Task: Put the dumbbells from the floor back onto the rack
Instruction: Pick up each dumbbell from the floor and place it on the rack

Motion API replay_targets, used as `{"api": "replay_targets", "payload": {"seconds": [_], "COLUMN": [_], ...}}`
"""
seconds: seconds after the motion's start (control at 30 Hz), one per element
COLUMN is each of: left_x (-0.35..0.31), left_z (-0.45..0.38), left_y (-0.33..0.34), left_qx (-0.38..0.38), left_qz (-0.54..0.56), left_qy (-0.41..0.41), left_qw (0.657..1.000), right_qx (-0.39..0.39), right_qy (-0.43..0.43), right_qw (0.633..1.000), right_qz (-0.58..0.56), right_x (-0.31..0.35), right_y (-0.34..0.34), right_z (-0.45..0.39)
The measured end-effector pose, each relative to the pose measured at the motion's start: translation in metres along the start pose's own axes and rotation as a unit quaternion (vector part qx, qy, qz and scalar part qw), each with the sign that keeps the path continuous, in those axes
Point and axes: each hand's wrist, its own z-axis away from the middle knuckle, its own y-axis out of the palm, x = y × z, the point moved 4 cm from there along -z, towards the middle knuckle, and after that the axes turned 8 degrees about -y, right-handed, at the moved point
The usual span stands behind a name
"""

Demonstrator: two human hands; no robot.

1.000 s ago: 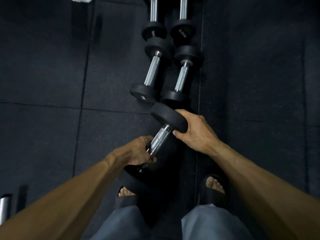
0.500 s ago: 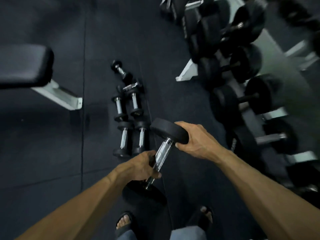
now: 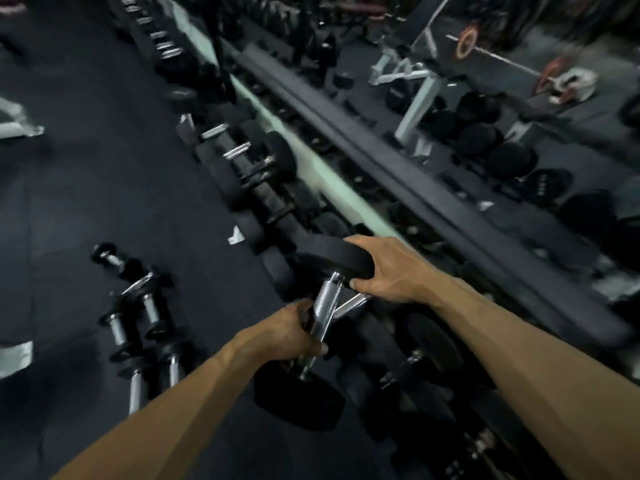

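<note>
Small dumbbells (image 3: 138, 327) lie clustered on the dark floor (image 3: 76, 188) beside the rack (image 3: 249, 174)

Both hands carry one dumbbell (image 3: 327, 303) clear of the dark floor (image 3: 86, 188). The left hand (image 3: 280, 336) grips its chrome handle; the right hand (image 3: 388, 271) clasps the upper black head. Just beyond runs a long rack (image 3: 332, 181) of dumbbells, blurred. More small dumbbells (image 3: 138, 327), perhaps five, lie on the floor to the left.
</note>
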Motion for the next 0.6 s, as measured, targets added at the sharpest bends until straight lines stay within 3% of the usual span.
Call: {"api": "replay_targets", "payload": {"seconds": [0.4, 0.6], "left_x": [-0.253, -0.316], "left_z": [-0.083, -0.154], "left_y": [0.139, 0.177], "left_qx": [0.083, 0.09], "left_qz": [-0.028, -0.091], "left_qy": [0.071, 0.052], "left_qw": [0.994, 0.99], "right_qx": [-0.035, -0.063], "right_qy": [0.105, 0.138], "right_qw": [0.992, 0.988], "right_qz": [0.055, 0.039], "right_x": [-0.183, -0.268], "right_y": [-0.18, -0.213], "right_z": [0.139, 0.156]}}
